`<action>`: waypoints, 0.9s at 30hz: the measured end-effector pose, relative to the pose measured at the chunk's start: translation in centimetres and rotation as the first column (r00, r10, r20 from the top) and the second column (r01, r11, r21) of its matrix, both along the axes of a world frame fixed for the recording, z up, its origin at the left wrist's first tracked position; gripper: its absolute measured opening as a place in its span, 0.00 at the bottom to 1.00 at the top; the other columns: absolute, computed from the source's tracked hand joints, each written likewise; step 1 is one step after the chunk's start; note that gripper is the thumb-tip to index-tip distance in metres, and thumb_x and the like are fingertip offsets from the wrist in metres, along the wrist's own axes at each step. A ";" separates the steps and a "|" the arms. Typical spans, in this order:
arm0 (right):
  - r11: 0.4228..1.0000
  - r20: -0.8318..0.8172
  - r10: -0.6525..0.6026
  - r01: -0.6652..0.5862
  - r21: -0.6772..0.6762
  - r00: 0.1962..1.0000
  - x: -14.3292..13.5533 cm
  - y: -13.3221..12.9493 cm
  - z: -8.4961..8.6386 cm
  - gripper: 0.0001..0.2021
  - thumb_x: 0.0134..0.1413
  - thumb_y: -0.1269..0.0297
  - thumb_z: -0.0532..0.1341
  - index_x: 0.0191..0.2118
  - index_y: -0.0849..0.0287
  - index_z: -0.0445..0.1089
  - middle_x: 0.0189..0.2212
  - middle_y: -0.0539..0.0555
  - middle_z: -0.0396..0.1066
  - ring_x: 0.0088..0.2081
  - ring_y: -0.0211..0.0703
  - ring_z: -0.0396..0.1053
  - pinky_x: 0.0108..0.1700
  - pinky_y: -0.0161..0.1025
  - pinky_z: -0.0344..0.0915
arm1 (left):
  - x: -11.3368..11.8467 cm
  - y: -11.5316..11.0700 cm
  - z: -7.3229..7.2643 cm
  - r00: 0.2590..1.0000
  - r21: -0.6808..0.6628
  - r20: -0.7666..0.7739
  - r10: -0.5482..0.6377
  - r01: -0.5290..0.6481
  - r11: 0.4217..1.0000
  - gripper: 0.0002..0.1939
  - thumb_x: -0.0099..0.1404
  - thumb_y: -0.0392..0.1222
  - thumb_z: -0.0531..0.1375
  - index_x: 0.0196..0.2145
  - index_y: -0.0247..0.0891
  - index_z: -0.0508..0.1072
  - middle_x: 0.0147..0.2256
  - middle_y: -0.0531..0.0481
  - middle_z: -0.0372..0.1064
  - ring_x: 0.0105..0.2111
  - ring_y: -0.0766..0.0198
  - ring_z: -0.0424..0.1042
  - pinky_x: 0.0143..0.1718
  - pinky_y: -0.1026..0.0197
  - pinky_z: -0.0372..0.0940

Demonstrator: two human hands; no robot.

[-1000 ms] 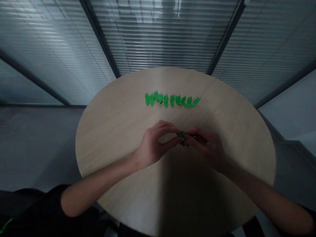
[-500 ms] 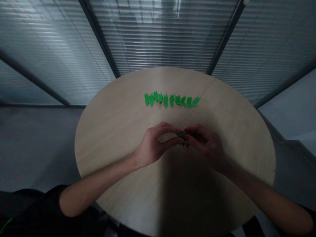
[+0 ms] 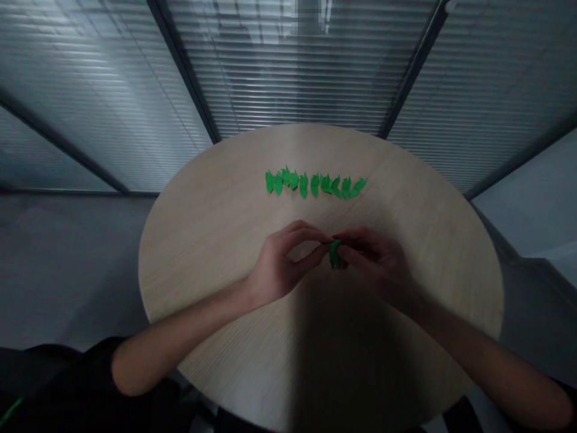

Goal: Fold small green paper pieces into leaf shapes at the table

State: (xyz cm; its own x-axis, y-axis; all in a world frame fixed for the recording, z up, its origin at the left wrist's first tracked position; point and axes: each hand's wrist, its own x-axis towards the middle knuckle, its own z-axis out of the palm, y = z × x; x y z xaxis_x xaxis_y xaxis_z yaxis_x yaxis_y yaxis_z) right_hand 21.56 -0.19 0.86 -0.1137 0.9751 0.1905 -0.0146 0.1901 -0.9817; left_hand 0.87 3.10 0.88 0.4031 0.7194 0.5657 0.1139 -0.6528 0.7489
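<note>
Between my fingertips is a small green folded piece [image 3: 334, 254] that looks like paper, its lower end pointing toward me. My left hand [image 3: 288, 258] pinches it from the left with thumb and forefinger. From the right, my right hand [image 3: 376, 255] grips the same piece, its thumb over the right side. The fingers hide part of the piece. Beyond my hands, a row of similar green leaf-shaped pieces [image 3: 314, 184] lies across the table, several of them overlapping or touching.
The round wooden table [image 3: 202, 240] has its curved far edge close to a glass wall with blinds [image 3: 297, 90]. Dark frame posts [image 3: 184, 66] divide the glass. A shadow falls over the near part of the tabletop, and grey floor [image 3: 90, 258] shows on the left.
The green piece between my fingers has turned, so more of its surface and lower end now show. Both hands keep nearly the same place; the row has not been altered.
</note>
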 end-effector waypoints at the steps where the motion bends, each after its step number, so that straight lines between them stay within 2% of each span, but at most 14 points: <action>1: 1.000 0.013 -0.001 0.001 0.006 1.000 0.0 0.0 0.0 0.08 0.59 0.60 0.71 0.42 0.56 0.79 0.30 0.50 0.79 0.29 0.38 0.76 0.33 0.36 0.76 | 0.0 0.0 0.0 1.000 0.022 -0.005 -0.003 0.003 1.000 0.06 0.70 0.34 0.65 0.44 0.38 0.81 0.39 0.45 0.78 0.38 0.62 0.78 0.40 0.59 0.74; 4: 1.000 0.052 -0.016 0.014 0.023 0.999 -0.2 -0.2 0.0 0.08 0.59 0.60 0.71 0.42 0.57 0.79 0.30 0.51 0.79 0.29 0.39 0.76 0.33 0.36 0.76 | 0.0 -0.1 -0.1 1.000 0.072 -0.006 0.005 -0.004 0.997 0.05 0.71 0.34 0.65 0.44 0.36 0.81 0.38 0.45 0.78 0.36 0.63 0.79 0.38 0.62 0.73; 11: 0.998 0.075 -0.023 0.019 0.055 0.997 -0.4 -0.3 -0.2 0.06 0.60 0.61 0.70 0.40 0.56 0.78 0.30 0.50 0.79 0.30 0.38 0.77 0.34 0.35 0.76 | 0.2 -0.5 -0.1 1.000 0.058 0.002 0.018 -0.018 0.998 0.04 0.71 0.34 0.64 0.42 0.36 0.80 0.37 0.45 0.79 0.35 0.63 0.79 0.36 0.62 0.73; 21: 0.994 0.088 -0.090 0.085 0.065 0.992 -0.4 -0.2 -0.3 0.08 0.59 0.59 0.70 0.38 0.57 0.77 0.30 0.51 0.79 0.29 0.38 0.76 0.32 0.35 0.76 | 0.4 -0.7 0.3 0.999 -0.142 0.039 -0.036 0.041 0.989 0.07 0.71 0.35 0.62 0.42 0.35 0.81 0.37 0.43 0.79 0.36 0.60 0.79 0.38 0.58 0.75; 27: 0.990 0.153 -0.113 0.098 0.102 0.982 -0.6 -0.4 -0.1 0.07 0.59 0.59 0.70 0.37 0.56 0.76 0.31 0.51 0.79 0.30 0.40 0.77 0.34 0.37 0.77 | 0.6 -0.9 0.1 0.997 -0.263 0.078 -0.015 0.035 0.964 0.05 0.69 0.39 0.68 0.40 0.35 0.81 0.36 0.44 0.79 0.35 0.61 0.80 0.38 0.59 0.77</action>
State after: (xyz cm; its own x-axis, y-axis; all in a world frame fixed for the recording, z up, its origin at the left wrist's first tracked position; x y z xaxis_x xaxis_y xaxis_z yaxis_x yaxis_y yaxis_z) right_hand 20.97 -0.57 0.77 -0.0471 0.9620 0.2691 0.1640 0.2732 -0.9479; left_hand 1.49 2.22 0.99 0.3863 0.8375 0.3865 0.0371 -0.4328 0.9007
